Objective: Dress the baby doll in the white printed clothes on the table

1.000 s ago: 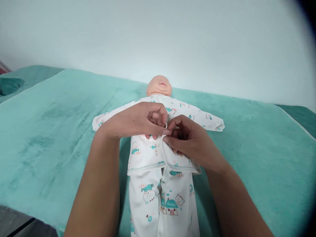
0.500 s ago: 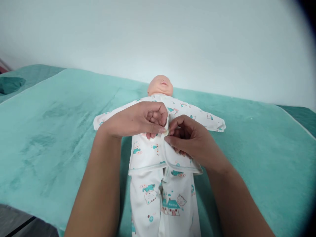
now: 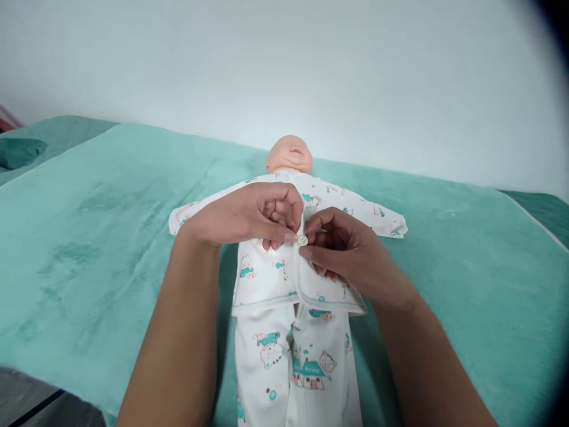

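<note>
A baby doll [image 3: 289, 153] lies on its back, dressed in a white printed shirt [image 3: 267, 276] and matching trousers [image 3: 284, 367]. Both my hands meet over the doll's chest. My left hand [image 3: 249, 213] pinches the left edge of the shirt front, fingers curled. My right hand [image 3: 342, 252] pinches the overlapping right edge. A small round pale button [image 3: 302, 240] shows between my fingertips. The sleeves spread out to both sides.
A teal fleece blanket [image 3: 89, 237] covers the bed under the doll. A pale wall [image 3: 311, 71] stands right behind the doll's head. A dark teal cushion [image 3: 18, 151] lies at far left. The bed's near edge and dark floor [image 3: 35, 403] show at bottom left.
The button has come into view between my fingertips; before, the fabric edges hid it. My hands stayed in place over the chest, and the hanging flap edge has drawn in.
</note>
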Tool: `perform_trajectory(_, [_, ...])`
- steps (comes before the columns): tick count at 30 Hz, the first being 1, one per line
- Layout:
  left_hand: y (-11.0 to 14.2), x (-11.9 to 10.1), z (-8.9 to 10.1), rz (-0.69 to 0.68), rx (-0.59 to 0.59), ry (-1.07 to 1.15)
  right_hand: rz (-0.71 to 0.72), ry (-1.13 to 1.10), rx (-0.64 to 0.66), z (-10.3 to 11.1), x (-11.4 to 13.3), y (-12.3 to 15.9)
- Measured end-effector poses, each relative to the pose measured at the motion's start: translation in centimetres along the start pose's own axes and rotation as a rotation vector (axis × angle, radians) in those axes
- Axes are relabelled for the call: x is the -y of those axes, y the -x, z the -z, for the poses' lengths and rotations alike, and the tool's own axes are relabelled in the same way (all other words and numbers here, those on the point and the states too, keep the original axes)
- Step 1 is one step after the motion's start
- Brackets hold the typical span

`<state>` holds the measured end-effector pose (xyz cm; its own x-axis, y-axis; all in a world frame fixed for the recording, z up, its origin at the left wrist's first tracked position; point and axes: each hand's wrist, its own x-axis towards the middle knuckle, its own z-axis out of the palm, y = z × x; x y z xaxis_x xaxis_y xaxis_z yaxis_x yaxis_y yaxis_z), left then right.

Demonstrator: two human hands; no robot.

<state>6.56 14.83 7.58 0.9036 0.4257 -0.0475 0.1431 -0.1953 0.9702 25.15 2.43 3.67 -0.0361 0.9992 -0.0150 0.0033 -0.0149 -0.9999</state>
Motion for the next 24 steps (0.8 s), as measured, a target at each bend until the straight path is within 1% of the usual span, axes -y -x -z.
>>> perform_trajectory(5, [0.02, -0.22, -0.01, 0.03, 0.004, -0.032, -0.008, -0.026, -0.009, -0.12, 0.22, -0.01])
perform_trajectory(12, [0.2, -0.08, 0.12, 0.056, 0.099, -0.001, -0.006, -0.054, -0.013, -0.15, 0.1, -0.13])
perform_trajectory(14, [0.24, -0.06, 0.14, 0.041, 0.088, 0.007, -0.001, -0.066, -0.011, -0.15, 0.05, -0.13])
perform_trajectory(17, [0.17, -0.18, 0.02, 0.019, 0.033, -0.005, 0.008, -0.07, -0.013, -0.19, -0.01, -0.12])
perform_trajectory(20, [0.06, -0.5, -0.25, 0.051, -0.005, -0.036, 0.012, -0.062, -0.021, -0.23, -0.09, -0.12])
perform_trajectory(24, [0.05, -0.82, -0.42, 0.083, -0.005, -0.061, 0.01, -0.063, -0.04, -0.29, -0.12, -0.14])
